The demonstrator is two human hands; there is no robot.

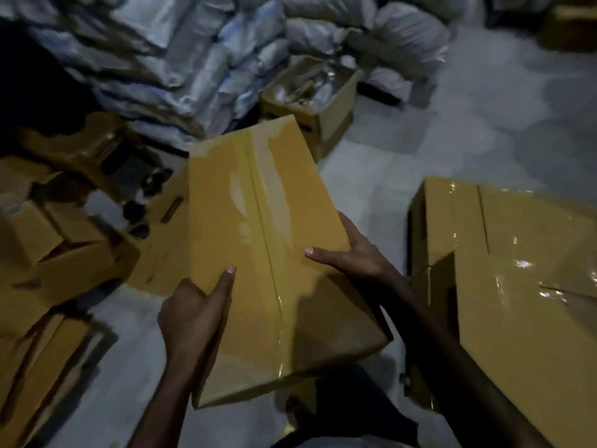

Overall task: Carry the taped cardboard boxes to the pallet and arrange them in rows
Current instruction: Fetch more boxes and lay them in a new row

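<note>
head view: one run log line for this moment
step: carry | left hand: grips left edge of taped brown cardboard box | right hand: grips its right edge | beside: second taped cardboard box on the right

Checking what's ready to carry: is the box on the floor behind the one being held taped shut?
No, the floor box beyond the held box is open on top, with loose items showing inside.
</note>
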